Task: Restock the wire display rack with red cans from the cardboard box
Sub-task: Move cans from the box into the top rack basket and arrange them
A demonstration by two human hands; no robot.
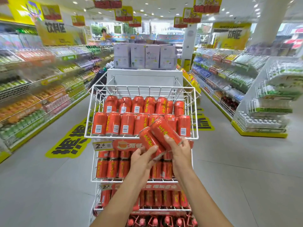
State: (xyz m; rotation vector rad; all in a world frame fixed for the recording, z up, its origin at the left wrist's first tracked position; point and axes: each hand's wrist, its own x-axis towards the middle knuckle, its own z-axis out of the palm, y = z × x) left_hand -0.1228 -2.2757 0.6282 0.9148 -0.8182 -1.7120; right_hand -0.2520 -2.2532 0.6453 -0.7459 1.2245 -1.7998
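Note:
A white wire display rack point(142, 88) stands straight ahead with several tiers of red cans. Its top basket holds two rows of upright red cans point(113, 123). In front of that basket's front edge I hold two red cans tilted side by side. My left hand point(141, 158) grips the lower left can point(150, 141) from below. My right hand point(179, 149) grips the upper right can point(165, 131) near its base. The cardboard box is not in view.
Lower tiers point(105, 167) carry more red cans, with price tags point(102, 146) on their fronts. Pale boxes point(144, 56) sit on a white cabinet behind the rack. Stocked shelves line both aisles, and a wire shelf unit point(270, 99) stands at right.

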